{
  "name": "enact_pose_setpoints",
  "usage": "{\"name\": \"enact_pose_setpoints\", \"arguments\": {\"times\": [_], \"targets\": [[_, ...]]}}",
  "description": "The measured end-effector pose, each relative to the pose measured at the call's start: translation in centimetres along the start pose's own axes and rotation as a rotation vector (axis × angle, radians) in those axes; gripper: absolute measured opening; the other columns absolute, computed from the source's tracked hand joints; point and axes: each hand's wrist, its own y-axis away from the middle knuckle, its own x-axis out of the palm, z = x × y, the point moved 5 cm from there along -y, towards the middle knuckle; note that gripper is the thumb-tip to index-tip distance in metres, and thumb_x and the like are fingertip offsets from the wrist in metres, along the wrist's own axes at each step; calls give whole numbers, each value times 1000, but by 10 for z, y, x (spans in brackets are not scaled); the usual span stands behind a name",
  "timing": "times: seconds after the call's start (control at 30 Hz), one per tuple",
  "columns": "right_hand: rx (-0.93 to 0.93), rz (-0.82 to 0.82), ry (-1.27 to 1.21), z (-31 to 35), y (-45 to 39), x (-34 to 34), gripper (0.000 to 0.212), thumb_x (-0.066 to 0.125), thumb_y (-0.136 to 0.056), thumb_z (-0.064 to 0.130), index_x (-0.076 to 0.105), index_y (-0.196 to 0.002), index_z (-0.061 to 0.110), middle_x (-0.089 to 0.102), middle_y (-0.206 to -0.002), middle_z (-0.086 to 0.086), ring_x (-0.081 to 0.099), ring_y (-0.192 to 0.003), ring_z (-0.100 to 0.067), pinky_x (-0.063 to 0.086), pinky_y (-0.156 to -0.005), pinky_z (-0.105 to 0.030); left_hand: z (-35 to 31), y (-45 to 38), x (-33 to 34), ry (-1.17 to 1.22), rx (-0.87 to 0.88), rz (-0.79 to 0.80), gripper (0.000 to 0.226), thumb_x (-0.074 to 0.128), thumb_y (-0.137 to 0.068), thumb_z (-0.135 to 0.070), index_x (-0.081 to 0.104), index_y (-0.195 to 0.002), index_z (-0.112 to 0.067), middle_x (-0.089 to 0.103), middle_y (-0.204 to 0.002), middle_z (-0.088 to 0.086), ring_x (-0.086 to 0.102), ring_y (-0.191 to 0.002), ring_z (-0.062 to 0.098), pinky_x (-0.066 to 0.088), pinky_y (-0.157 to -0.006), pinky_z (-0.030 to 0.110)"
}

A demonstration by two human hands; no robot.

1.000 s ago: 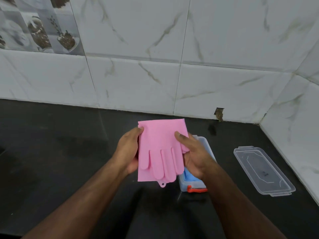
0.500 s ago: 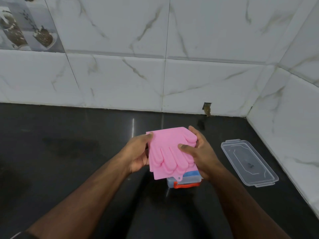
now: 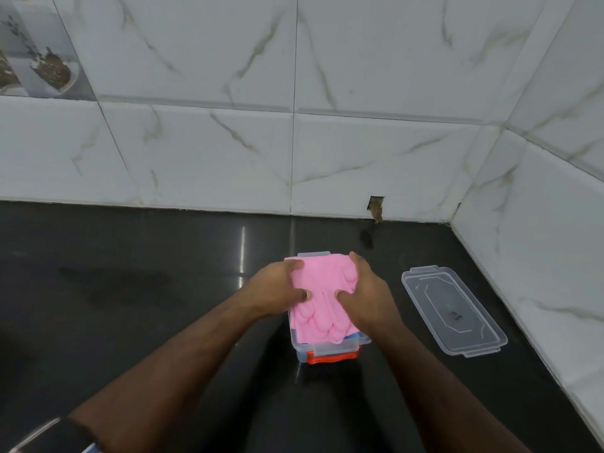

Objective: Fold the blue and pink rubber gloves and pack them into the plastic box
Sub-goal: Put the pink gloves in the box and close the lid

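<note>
A folded pink rubber glove (image 3: 322,297) lies on top of the clear plastic box (image 3: 327,348), which has an orange clip at its near end. My left hand (image 3: 277,289) grips the glove's left edge and my right hand (image 3: 366,292) grips its right edge, thumbs on top. A sliver of the blue glove (image 3: 354,336) shows under the pink one inside the box. Most of the box is hidden by the glove and my hands.
The box's clear lid (image 3: 452,310) lies flat on the black counter (image 3: 130,289) to the right. White marble tile walls rise behind and at the right, forming a corner. A small hole (image 3: 376,207) sits at the back wall's base.
Both hands have brought the pink glove down and away from me, from held up in the air onto the open box. The camera has tilted and shifted slightly.
</note>
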Motion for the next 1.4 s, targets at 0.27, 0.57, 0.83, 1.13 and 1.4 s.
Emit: {"name": "enact_pose_setpoints", "arguments": {"times": [0.27,0.57,0.83,1.13,1.4], "targets": [[-69,61,298,9,4,15,58,47,-98,20,25,-152,16,50,-141,-8,54,-124,-26,43,-103,-38,-2,-7,17,-572,84,43,70,59,-91,-46,31,-154,-28,47,-148,5,44,-127,29,43,-106,45],[-167,170,561,23,-12,1,45,54,-95,40,56,-131,14,61,-124,-7,60,-108,-23,48,-92,-35,-7,-4,10,-721,97,-21,63,57,-87,-65,47,-143,-37,39,-137,4,35,-128,25,43,-103,46],[-269,536,1023,19,-23,-13,84,78,-77,43,35,-148,34,35,-156,7,26,-142,-31,33,-110,-53,-21,-1,25,-772,233,100,70,60,-88,-60,43,-148,-29,38,-156,3,36,-142,24,30,-114,53],[-411,432,1193,-2,-14,19,61,67,-86,42,46,-140,25,35,-157,-6,14,-149,-38,15,-116,-62,-16,-13,45,-966,195,176,65,68,-85,-57,50,-139,-24,52,-141,3,47,-133,25,27,-108,59],[-348,361,1113,-5,-16,29,55,57,-89,43,46,-139,23,38,-155,-7,16,-148,-39,12,-115,-63,-9,-25,42,-998,219,91,58,69,-85,-47,53,-135,-23,49,-142,3,43,-134,24,29,-105,57]]}}
